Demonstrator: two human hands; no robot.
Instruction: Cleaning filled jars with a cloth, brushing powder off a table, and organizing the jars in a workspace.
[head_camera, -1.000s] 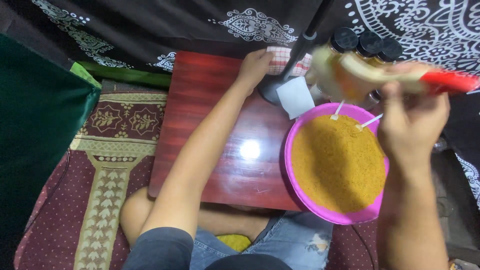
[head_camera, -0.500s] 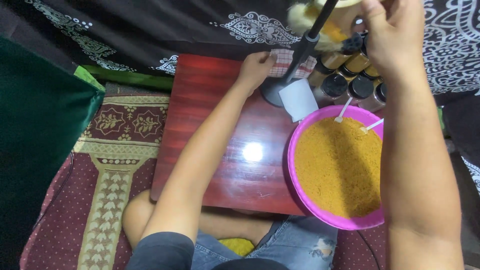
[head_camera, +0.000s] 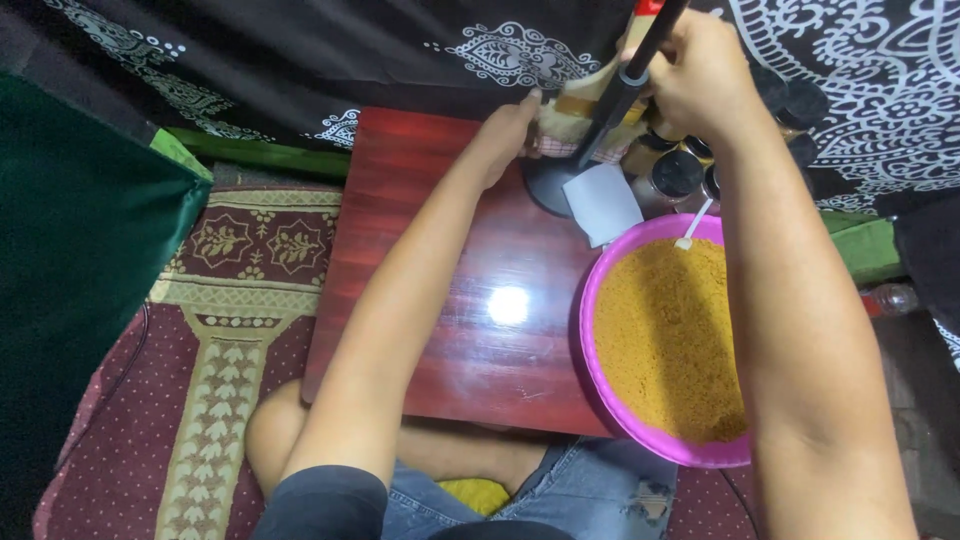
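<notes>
On the red table (head_camera: 440, 300), at about 12 o'clock, the left hand (head_camera: 505, 135) is stretched out and rests beside a patterned pouch (head_camera: 580, 105); whether its fingers are closed on it cannot be told. The right hand (head_camera: 700, 70) has been lifted from over the pink bowl (head_camera: 600, 330) of orange-brown powder (head_camera: 665, 340) to 1 o'clock, and is closed around something by the black stand (head_camera: 625, 95). A white spoon (head_camera: 692, 225) is left in the powder. Dark-lidded jars (head_camera: 675, 180) are lined up behind.
</notes>
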